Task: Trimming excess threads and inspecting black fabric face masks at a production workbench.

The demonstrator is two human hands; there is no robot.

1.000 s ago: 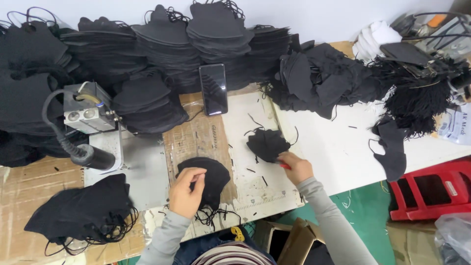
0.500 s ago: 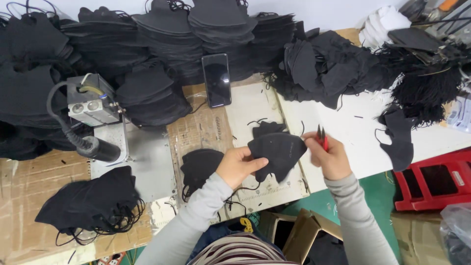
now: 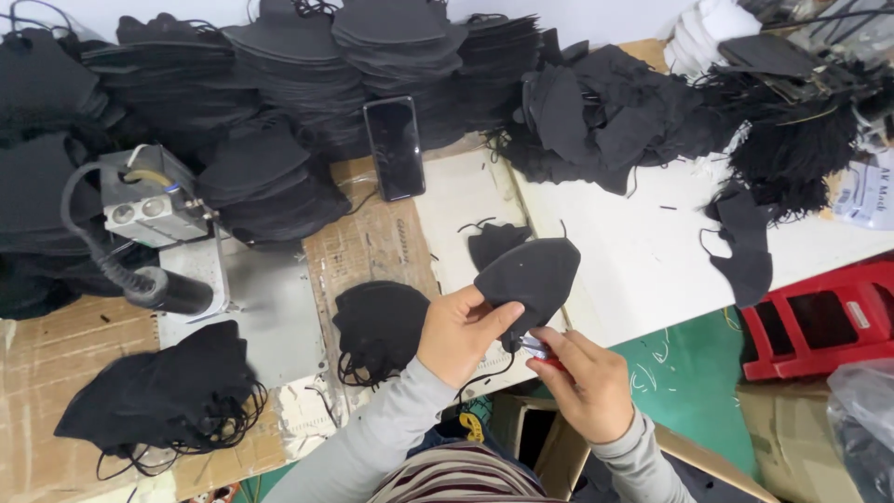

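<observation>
My left hand (image 3: 459,333) grips a black fabric face mask (image 3: 531,277) by its lower edge and holds it up above the table's front edge. Just under the mask, my right hand (image 3: 585,380) holds small red-handled snips (image 3: 540,351), whose metal tips sit at the mask's bottom corner by a loose ear loop. A small stack of black masks (image 3: 379,323) lies on the cardboard left of my left hand. Another single black mask (image 3: 494,244) lies on the white table behind the held one.
Tall stacks of black masks (image 3: 307,84) fill the back of the table, with a loose heap (image 3: 605,112) at right. A dark phone (image 3: 395,147) leans on them. A grey machine with a hose (image 3: 149,210) stands left, a mask pile (image 3: 168,387) lower left, a red crate (image 3: 819,321) right.
My left hand left the stack on the cardboard and took up the mask. Both hands drew it from the table toward me, and my right hand with the snips moved under its lower corner.
</observation>
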